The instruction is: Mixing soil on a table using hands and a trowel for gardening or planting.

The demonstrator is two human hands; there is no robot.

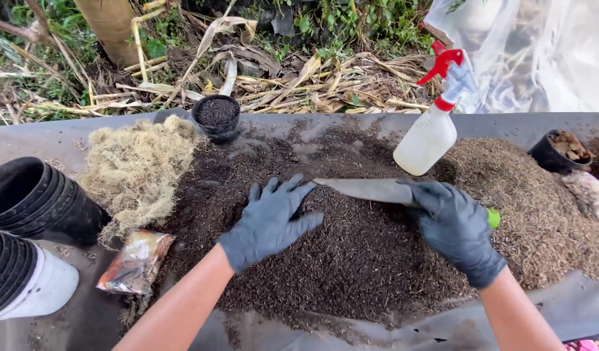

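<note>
Soil mix and a trowel on the bench

Soil (358, 260) takes up most of the grey sheet (65, 133), a big dark heap right under both palms, going browner and coarser out past the right fingers. It looks loose and crumbly to me, the sort of stuff that slides off anything tilted, so you'd scoop it, not grab it.

Left hand (268, 224), black glove, lies flat on the heap with fingers spread wide, holding nothing. Beyond its fingertips to the left sits a straw-coloured clump of moss (138, 170), looks light and springy, and further out a stack of black pots (36, 198). A small filled pot (216, 117) stands past the moss.

Right hand (455, 229) is closed around the trowel (368, 190), fingers wrapped over the handle end, with just a bit of green grip poking out behind the palm. Blade looks like stiff metal, probably a bit slick with grit on it, so the handle is the place to hold. Long axis runs nearly level across the heap, tip pointing left, ending just beside the left fingertips.

White spray bottle (426, 138) with a red trigger stands just past the right knuckles. A foil packet (136, 261) lies below the left wrist.
</note>
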